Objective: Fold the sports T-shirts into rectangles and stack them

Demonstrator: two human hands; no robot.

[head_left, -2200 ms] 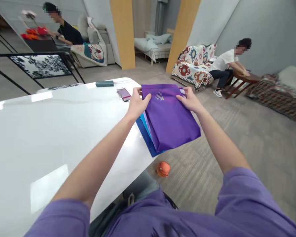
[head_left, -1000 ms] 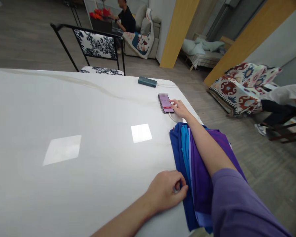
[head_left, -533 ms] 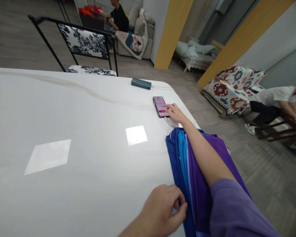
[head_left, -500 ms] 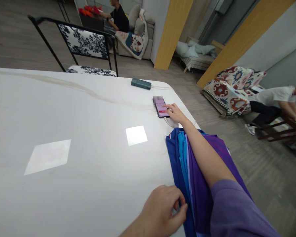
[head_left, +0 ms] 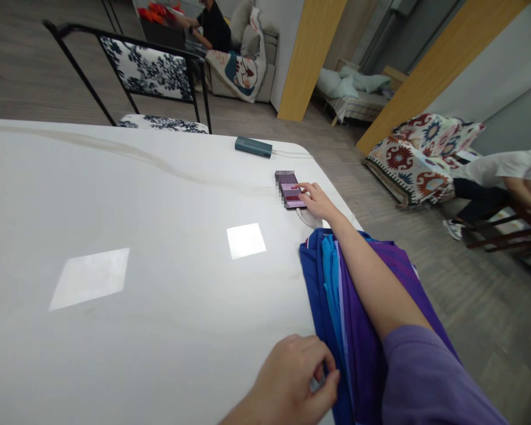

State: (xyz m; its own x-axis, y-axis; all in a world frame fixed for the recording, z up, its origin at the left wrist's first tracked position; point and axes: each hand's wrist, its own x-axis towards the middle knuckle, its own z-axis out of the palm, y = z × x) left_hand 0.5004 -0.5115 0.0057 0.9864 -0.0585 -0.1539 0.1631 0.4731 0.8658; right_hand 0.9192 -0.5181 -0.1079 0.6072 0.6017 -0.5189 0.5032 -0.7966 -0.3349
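Note:
My right hand point(head_left: 317, 200) reaches over the far right part of the white table point(head_left: 159, 295), fingers stretched out onto the screen of a phone point(head_left: 291, 192). The phone lies flat, and its screen shows a pink panel in a darkened display. A white cable point(head_left: 307, 221) runs from its near end. Under my right forearm lies a pile of folded clothes point(head_left: 358, 354) in blue, light blue and purple. Beside the pile's left edge, my left hand point(head_left: 296, 378) is curled, thumb close to the fingers. Whether it grips anything is hidden.
A dark green power bank point(head_left: 253, 147) with white cables lies near the far edge. Behind the table stands a black-framed chair point(head_left: 146, 68). One person point(head_left: 215, 26) sits at the back; another point(head_left: 504, 171) leans over at the right, near a patterned sofa point(head_left: 407, 156).
The phone screen has gone from bright pink to a darkened display with a pink panel. My right fingers shift slightly on it. The left hand stays curled in place.

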